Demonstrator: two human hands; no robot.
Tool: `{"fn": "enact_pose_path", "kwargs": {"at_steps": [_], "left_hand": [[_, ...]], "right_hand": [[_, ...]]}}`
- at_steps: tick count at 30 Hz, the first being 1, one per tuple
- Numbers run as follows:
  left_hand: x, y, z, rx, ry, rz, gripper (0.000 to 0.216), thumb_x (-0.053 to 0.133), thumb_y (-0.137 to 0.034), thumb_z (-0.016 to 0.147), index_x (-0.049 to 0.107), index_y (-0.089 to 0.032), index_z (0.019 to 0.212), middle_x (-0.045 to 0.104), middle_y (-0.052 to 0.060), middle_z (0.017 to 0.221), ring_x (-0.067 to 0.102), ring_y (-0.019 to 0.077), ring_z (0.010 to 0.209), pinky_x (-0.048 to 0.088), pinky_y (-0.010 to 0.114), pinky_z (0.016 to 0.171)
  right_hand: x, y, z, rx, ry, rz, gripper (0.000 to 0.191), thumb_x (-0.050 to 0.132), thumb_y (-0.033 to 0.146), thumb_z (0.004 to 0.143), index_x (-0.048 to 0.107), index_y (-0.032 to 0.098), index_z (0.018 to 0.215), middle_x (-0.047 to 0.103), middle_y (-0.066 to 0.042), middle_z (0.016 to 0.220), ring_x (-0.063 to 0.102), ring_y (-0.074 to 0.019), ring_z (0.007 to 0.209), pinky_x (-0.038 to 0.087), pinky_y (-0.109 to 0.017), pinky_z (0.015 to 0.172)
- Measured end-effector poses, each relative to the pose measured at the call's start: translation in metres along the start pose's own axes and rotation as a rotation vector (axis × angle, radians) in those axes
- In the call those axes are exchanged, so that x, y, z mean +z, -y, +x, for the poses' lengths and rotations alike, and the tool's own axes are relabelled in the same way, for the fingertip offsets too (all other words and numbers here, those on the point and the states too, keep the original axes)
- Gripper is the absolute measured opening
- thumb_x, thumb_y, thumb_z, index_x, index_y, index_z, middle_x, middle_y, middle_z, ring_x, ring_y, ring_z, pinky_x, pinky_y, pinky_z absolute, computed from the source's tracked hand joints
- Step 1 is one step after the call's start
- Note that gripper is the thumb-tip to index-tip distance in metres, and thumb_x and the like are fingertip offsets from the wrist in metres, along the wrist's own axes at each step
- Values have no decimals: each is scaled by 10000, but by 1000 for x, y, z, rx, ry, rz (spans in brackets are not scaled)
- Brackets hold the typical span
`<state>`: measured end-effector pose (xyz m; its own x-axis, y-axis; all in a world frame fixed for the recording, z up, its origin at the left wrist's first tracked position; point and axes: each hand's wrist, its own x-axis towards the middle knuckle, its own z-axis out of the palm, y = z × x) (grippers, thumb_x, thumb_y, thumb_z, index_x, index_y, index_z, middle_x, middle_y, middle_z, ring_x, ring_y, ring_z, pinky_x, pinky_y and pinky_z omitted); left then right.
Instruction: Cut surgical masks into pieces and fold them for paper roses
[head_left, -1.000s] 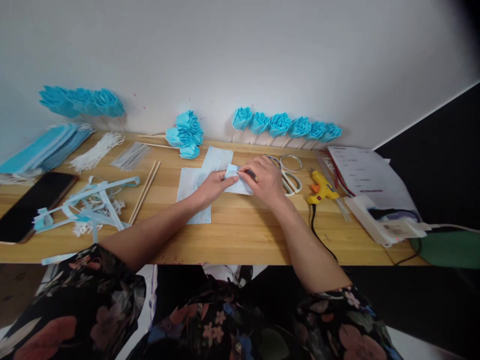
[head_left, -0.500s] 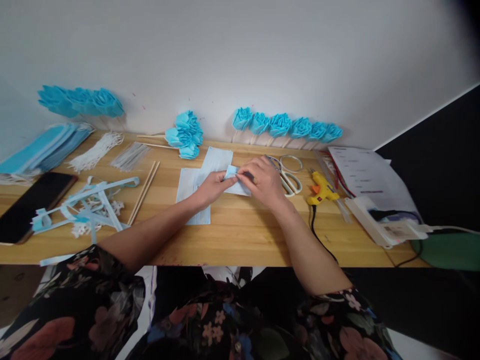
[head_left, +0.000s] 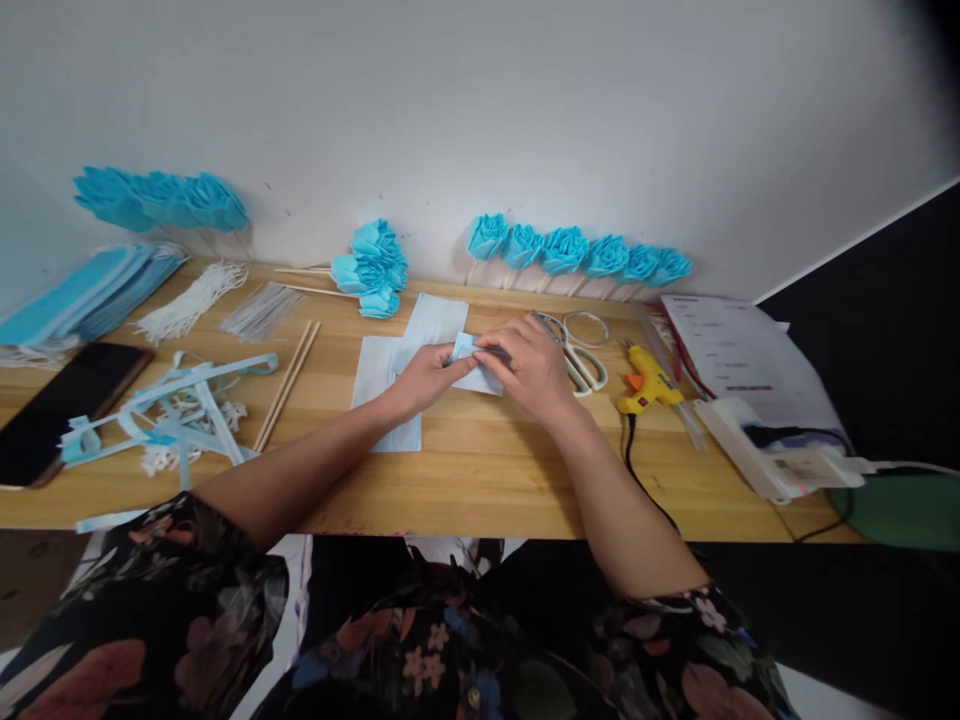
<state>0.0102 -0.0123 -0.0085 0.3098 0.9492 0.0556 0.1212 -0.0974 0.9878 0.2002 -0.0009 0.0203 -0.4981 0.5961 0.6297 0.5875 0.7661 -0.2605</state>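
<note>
A: Where's the pale-blue piece [head_left: 463, 347]?

B: Around the middle of the tabletop [head_left: 510, 480]. The hands are together on it: the left hand [head_left: 433, 377] pinches its left side, the right hand [head_left: 531, 368] pinches its right.

A: Why both?

B: It looks thin and limp, so I'd say one steadies it while the other shapes the fold. What the right fingertips cover, I can't tell.

A: And the two flat sheets [head_left: 436, 318]?

B: Overlapping just beside the left hand, probably for easy reach. The scissors [head_left: 591, 368] and yellow glue gun [head_left: 645, 382] lie toward the right edge, likely to suit the right hand.

A: The blue flowers [head_left: 564, 250]?

B: Lined along the back edge, presumably clear of the working space.
</note>
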Motion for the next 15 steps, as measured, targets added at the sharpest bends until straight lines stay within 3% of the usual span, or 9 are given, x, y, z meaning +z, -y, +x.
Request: {"fn": "enact_pose_path", "kwargs": {"at_steps": [7, 15], "left_hand": [[0, -3, -1, -4, 11, 27, 384, 600, -545, 800, 654, -165, 822, 610, -3, 765, 512, 146, 759, 429, 288, 758], [1, -6, -1, 8, 10, 26, 392, 610, -564, 795, 621, -173, 773, 568, -8, 737, 484, 142, 741, 407, 278, 716]], "right_hand": [[1, 1, -1, 24, 22, -8, 136, 584, 319, 989, 683, 226, 989, 711, -62, 917, 599, -238, 884, 450, -392, 795], [1, 2, 0, 28, 28, 18, 107, 591, 281, 979, 649, 237, 901, 696, -46, 889, 589, -230, 853, 445, -398, 795]]}}
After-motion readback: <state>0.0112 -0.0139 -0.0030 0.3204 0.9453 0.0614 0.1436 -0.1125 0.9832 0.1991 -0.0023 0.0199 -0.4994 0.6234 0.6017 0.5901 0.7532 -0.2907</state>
